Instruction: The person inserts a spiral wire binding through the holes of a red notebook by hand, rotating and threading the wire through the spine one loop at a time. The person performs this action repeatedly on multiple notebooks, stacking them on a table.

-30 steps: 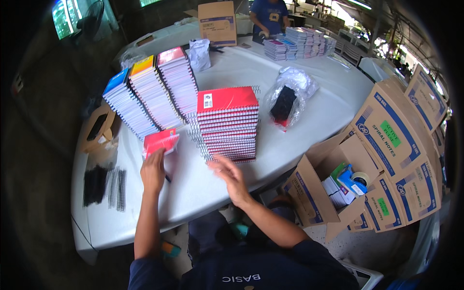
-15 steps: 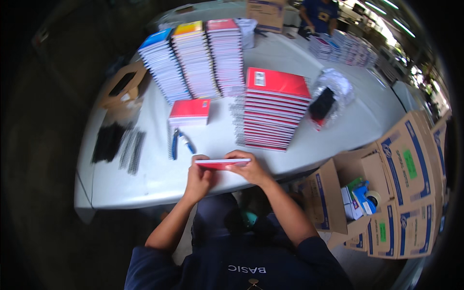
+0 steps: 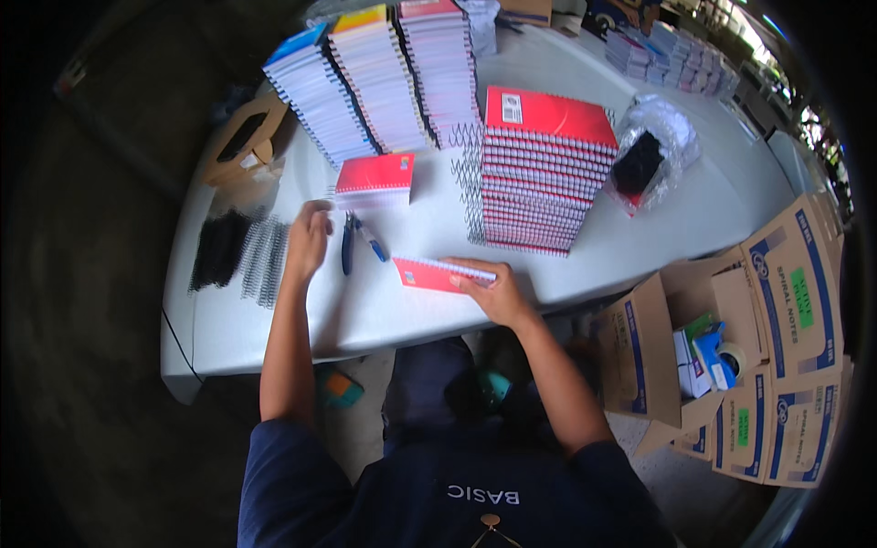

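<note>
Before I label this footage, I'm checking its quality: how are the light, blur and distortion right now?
In the head view, the edge of the table bows and the picture's rim goes black; the left hand looks slightly blurred, the tall red notebook stack clearer; also in the head view, the far left is dark and bright glare spots the upper right.

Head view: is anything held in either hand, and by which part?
The right hand holds a red notebook by its right end; the left hand's grip cannot be told.
</note>
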A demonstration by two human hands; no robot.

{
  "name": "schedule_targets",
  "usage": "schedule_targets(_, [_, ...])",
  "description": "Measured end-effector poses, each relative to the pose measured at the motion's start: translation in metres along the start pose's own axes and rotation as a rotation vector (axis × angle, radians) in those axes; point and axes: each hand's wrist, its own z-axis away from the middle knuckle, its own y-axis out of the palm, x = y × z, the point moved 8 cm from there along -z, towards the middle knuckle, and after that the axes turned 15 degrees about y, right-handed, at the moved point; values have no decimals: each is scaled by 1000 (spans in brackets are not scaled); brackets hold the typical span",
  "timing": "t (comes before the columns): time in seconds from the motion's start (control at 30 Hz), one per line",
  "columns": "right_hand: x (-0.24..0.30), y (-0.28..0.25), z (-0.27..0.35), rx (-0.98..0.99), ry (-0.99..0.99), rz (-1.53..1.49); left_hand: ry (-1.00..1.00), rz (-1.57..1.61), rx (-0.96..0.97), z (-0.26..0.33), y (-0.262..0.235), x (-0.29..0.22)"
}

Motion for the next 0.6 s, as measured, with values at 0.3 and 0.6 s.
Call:
schedule_targets(0.3, [-1,-2,0,-27,59,-45,-119,364,386,63,60,-79])
schedule_targets(0.6, [-10,-6,-1,-21,78,-96,-247,282,303,58,64,-65])
